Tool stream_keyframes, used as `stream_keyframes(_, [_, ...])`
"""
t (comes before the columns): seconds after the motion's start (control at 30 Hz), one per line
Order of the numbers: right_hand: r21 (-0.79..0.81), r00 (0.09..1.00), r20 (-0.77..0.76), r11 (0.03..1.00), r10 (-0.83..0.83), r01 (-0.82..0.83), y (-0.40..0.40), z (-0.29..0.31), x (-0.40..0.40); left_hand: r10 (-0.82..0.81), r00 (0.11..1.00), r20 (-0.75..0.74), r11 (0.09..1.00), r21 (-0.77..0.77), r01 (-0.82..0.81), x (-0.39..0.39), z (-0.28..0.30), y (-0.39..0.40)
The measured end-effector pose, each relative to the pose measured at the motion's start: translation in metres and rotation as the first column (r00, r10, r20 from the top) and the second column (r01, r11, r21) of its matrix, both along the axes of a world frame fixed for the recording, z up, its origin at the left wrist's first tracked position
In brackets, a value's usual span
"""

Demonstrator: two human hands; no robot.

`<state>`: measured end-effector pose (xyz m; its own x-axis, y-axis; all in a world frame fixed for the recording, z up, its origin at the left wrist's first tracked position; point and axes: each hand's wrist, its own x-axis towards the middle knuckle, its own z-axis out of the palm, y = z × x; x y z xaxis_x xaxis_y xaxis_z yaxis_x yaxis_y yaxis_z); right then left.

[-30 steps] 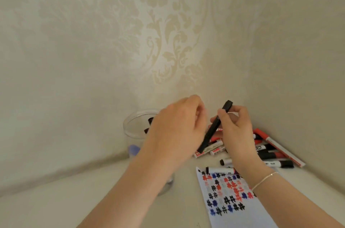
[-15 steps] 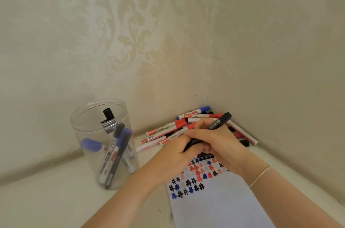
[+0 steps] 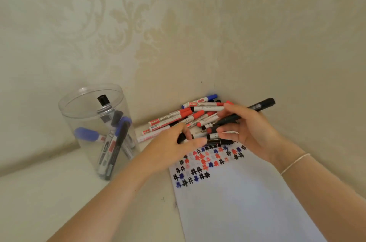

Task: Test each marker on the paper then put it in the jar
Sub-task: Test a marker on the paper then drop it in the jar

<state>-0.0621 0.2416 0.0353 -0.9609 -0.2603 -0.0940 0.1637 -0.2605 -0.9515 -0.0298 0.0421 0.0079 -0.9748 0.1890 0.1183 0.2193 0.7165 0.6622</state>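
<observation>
Cap's just come off: our left hand (image 3: 174,142) pinches the black cap (image 3: 181,137) at 9 o'clock of our right hand (image 3: 247,126), which grips the black marker (image 3: 255,109). Paper (image 3: 237,192) test next, we'd guess.

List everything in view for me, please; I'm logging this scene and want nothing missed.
jar: one, clear plastic, open top, standing left on the table near the wall.
markers in jar: several, exact count unclear, black and blue caps, leaning inside.
marker pile: many, mostly red caps, some blue and black, lying in the corner.
paper: one, white sheet, lower right, with rows of black, red and blue hash marks near its far edge.
black marker: one, held above the pile.
table: one, off-white.
wall: cream, damask pattern.
bracelet: one, thin, pale, on the right wrist.
left hand: holds a small dark piece, possibly the cap.
right hand: grips the black marker.
</observation>
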Motion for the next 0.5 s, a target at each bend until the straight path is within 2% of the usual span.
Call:
stream_keyframes(0.07, [0.038, 1.0, 0.03, 0.999, 0.001, -0.002, 0.002, -0.009, 0.004, 0.066, 0.997, -0.048, 0.998, 0.012, -0.066, 0.002, -0.009, -0.001])
stream_keyframes(0.2, [0.216, 0.999, 0.015, 0.975, -0.049, 0.044, -0.006, -0.036, 0.014, 0.15, 0.983, -0.108, 0.989, 0.03, -0.148, 0.0, -0.026, 0.004])
stream_keyframes(0.3, [0.339, 0.992, -0.056, 0.933, -0.111, 0.123, -0.017, -0.052, 0.019, 0.138, 0.982, -0.127, 0.99, -0.022, -0.141, -0.002, -0.034, 0.005])
stream_keyframes(0.37, [0.442, 0.977, -0.132, 0.872, -0.17, 0.212, -0.024, -0.059, 0.02, 0.112, 0.985, -0.129, 0.992, -0.048, -0.118, -0.003, -0.039, 0.003])
stream_keyframes(0.5, [0.527, 0.952, -0.226, 0.796, -0.208, 0.299, -0.03, -0.068, 0.023, 0.073, 0.99, -0.121, 0.985, -0.145, -0.09, -0.006, -0.045, 0.002])
